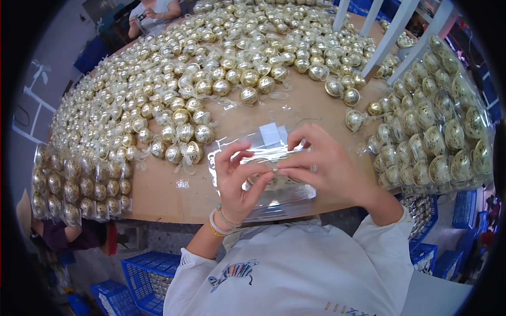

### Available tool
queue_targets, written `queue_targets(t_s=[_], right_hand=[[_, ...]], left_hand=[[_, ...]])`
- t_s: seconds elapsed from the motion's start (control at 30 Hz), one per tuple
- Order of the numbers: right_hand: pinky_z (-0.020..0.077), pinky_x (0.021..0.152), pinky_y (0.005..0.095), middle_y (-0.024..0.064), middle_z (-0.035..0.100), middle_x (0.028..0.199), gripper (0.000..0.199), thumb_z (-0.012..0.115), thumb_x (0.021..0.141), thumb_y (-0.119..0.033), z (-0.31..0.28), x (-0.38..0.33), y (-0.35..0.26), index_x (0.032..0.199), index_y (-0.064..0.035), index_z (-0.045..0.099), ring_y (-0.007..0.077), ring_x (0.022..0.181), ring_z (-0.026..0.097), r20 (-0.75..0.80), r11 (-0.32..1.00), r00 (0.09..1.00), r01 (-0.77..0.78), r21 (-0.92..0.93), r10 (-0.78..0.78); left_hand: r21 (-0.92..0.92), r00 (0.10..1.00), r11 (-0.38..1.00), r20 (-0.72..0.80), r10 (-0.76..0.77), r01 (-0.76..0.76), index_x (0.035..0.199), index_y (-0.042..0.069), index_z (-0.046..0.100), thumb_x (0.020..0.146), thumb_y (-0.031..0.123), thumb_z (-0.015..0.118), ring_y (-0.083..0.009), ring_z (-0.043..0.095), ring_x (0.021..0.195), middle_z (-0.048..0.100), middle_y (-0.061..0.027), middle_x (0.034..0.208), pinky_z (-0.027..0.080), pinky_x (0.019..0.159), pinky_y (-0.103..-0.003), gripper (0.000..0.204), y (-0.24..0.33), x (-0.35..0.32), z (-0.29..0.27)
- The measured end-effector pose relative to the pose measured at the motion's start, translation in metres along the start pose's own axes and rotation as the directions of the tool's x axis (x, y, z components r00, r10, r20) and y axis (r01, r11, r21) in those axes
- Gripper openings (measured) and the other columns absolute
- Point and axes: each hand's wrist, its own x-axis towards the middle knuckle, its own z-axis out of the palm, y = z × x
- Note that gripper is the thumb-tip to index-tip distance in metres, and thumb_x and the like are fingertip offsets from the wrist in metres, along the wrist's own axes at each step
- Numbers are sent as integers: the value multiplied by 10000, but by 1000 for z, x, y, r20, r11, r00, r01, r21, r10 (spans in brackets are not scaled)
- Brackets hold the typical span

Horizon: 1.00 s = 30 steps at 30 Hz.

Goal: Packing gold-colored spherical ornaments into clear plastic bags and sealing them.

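- Worktop (174, 195): brown, round-edged, spread with loose gold ornament balls (211, 68).
- Filled clear packs: one stack (437, 131) at right edge, another (79, 184) at left edge, balls in rows inside.
- Blue crates (145, 276): below, on floor.
- Clear pack (274, 181): at near edge, gold balls inside, white label (270, 133) at far end.
- Left hand (240, 181), right hand (324, 166): fingers pinching pack's top film together.
- Step, as judged: closing a filled pack; next needs an even press along the seam.

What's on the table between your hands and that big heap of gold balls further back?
In the head view, mostly bare brown tabletop, with a few scraps of clear wrap; the hands' clear plastic bag reaches into it toward the heap of gold balls.
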Motion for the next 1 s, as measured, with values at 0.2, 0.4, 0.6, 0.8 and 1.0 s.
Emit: queue_targets(t_s=[0.2,0.4,0.6,0.8,1.0], right_hand=[[386,996,563,208,329,1423,708,800,730,-329,81,-61,42,1342,-151,492,438,1237,402,-402,828,813,165,-536,-421],[275,1016,623,315,71,1487,1130,857,581,-489,163,-53,32,1492,-214,248,523,1314,240,-755,951,649,-284,-123,97],[313,1036,520,263,217,1485,1010,828,555,-318,41,-92,24,1444,-143,379,441,1294,329,-600,647,684,-686,-334,415],[303,1033,540,199,335,1474,879,792,587,-377,39,-175,28,1384,-162,490,441,1254,393,-564,479,543,-834,-275,622],[231,1019,638,190,347,1469,760,748,653,-505,44,-178,8,1323,-196,564,462,1289,330,-524,388,568,-820,-420,634]], left_hand=[[-5,950,964,172,263,-266,992,135,727,604,263,846,-262,574,1032,636,-29,1083,510,848,-384,426,-18,-5,-10],[96,979,980,124,161,-173,1064,111,711,685,161,815,-293,573,1047,653,-43,1063,493,864,-399,396,-7,26,17],[139,977,989,201,-76,48,1280,78,563,827,270,681,-394,389,1295,477,-166,1368,313,1032,-577,506,-39,74,96],[336,744,801,641,191,-495,1360,127,475,856,287,586,-353,240,1413,362,-113,1482,158,1114,-611,540,-58,87,270],[207,702,903,700,131,-376,1312,234,520,884,237,524,-313,321,1379,426,-95,1432,149,1117,-623,428,-82,111,388]])
